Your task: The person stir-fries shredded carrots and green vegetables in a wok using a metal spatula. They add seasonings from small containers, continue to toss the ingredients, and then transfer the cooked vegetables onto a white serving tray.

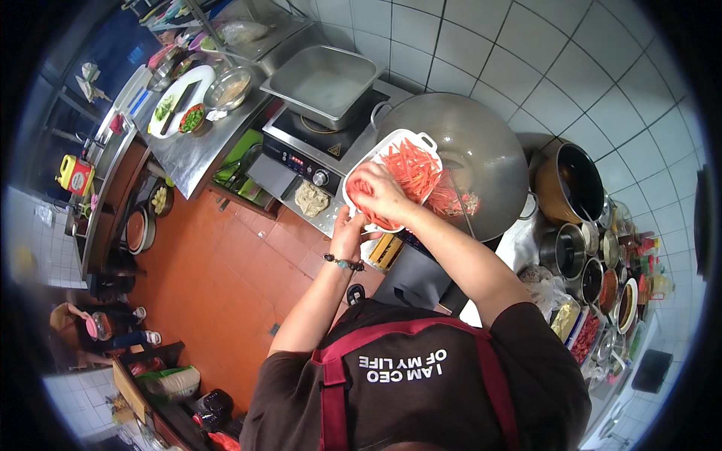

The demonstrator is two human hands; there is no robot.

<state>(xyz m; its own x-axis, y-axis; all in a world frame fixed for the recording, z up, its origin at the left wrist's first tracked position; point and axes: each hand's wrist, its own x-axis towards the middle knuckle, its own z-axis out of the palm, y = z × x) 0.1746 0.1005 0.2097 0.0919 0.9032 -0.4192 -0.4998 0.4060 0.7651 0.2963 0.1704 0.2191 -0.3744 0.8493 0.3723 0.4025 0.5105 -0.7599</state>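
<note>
My left hand (351,231) grips the near end of a white plastic basket (361,169), which is tilted over the rim of a large steel wok (496,152). Red shredded vegetable strips (412,169) fill much of the basket. My right hand (377,191) reaches into it, its fingers curled around some of the strips. More red strips (445,197) lie in the wok with pale, finely cut bits beside them. A thin metal utensil handle (462,208) crosses the wok there.
Left of the wok, a deep steel pan (330,79) stands on an induction cooker (299,160). Pale dough (311,198) lies near its front. A cleaver (179,107) rests on a round white board. Pots (569,180) and seasoning bowls crowd the right. A person (84,327) is at far left.
</note>
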